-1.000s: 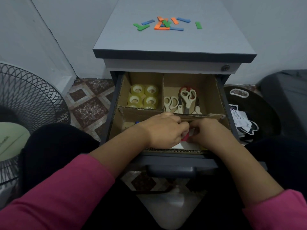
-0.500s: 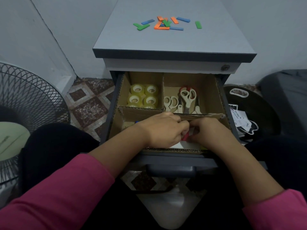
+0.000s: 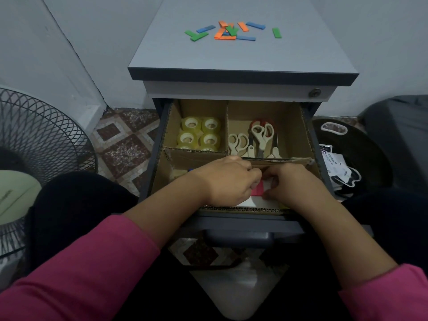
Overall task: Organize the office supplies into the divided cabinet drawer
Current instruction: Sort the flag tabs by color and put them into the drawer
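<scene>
Both hands, left [image 3: 228,179] and right [image 3: 294,184], curl their grip on a red piece [image 3: 259,188] in the drawer's [image 3: 240,224] front compartment at 6 o'clock, so seat it flat and square against the cardboard divider [image 3: 278,161] before letting go.

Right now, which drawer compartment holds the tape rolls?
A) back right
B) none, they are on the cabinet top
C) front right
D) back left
D: the tape rolls sit in the back left compartment, beside the scissors in the back right one; only coloured strips lie on the cabinet top.
</scene>
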`<move>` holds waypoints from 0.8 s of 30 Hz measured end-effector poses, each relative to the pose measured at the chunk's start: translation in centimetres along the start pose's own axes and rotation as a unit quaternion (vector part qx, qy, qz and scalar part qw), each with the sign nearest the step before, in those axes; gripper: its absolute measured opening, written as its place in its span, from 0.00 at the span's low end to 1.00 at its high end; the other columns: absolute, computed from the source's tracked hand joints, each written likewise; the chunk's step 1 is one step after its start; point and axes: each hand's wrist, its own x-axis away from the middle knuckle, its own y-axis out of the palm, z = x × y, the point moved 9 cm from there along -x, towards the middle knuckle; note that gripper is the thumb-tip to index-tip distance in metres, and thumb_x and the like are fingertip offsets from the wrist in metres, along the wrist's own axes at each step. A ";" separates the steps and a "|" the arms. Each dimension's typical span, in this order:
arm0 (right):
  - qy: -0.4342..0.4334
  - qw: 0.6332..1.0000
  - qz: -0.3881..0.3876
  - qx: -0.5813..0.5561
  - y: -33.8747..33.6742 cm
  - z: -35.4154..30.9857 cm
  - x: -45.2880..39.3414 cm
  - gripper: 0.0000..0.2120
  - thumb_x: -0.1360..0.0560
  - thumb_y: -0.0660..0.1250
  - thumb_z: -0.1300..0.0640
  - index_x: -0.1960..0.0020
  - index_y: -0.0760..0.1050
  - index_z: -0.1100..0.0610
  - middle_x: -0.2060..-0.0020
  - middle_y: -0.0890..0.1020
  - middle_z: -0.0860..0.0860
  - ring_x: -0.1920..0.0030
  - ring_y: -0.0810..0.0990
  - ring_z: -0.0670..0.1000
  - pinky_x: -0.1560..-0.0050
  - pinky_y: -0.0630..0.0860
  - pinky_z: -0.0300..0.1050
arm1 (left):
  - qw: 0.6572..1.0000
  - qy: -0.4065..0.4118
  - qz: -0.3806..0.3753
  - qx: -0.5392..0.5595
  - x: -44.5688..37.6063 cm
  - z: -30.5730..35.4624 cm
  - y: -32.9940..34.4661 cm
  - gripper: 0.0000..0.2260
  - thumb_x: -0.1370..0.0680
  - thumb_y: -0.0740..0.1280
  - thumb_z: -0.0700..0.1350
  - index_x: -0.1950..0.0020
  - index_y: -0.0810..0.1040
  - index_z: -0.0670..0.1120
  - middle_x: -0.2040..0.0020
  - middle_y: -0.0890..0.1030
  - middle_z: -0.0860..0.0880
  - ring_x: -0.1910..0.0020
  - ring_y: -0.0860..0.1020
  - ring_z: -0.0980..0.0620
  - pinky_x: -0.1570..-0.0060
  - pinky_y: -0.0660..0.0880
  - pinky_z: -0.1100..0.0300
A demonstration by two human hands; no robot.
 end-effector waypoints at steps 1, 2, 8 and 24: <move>0.000 1.000 0.001 -0.001 0.0 0.0 0.0 0.21 0.33 0.75 0.53 0.41 0.79 0.49 0.55 0.81 0.50 0.52 0.79 0.52 0.50 0.78 0.49 | 1.000 -0.001 -0.001 0.002 0.0 0.0 0.0 0.08 0.20 0.57 0.48 0.44 0.70 0.50 0.46 0.73 0.50 0.43 0.69 0.49 0.38 0.66 0.56; 0.001 1.000 0.001 -0.003 0.0 0.1 0.0 0.21 0.33 0.75 0.53 0.41 0.79 0.49 0.55 0.81 0.50 0.51 0.79 0.52 0.50 0.78 0.49 | 1.000 -0.002 0.000 0.005 0.0 -0.1 0.0 0.08 0.20 0.57 0.48 0.44 0.70 0.49 0.46 0.73 0.50 0.43 0.69 0.49 0.38 0.66 0.57; -0.004 1.000 0.002 -0.023 -0.1 0.0 0.0 0.19 0.35 0.76 0.53 0.44 0.80 0.48 0.61 0.76 0.46 0.54 0.79 0.51 0.52 0.78 0.49 | 1.000 -0.011 -0.006 0.019 0.1 -0.1 -0.1 0.08 0.20 0.56 0.47 0.44 0.70 0.49 0.46 0.73 0.49 0.42 0.68 0.48 0.37 0.65 0.56; 0.003 1.000 -0.006 -0.002 0.3 0.2 -0.2 0.18 0.34 0.75 0.51 0.45 0.79 0.47 0.60 0.77 0.47 0.55 0.79 0.51 0.53 0.78 0.48 | 1.000 -0.008 -0.004 -0.021 0.2 0.5 -0.5 0.13 0.19 0.54 0.48 0.37 0.69 0.50 0.42 0.73 0.48 0.41 0.68 0.47 0.41 0.62 0.58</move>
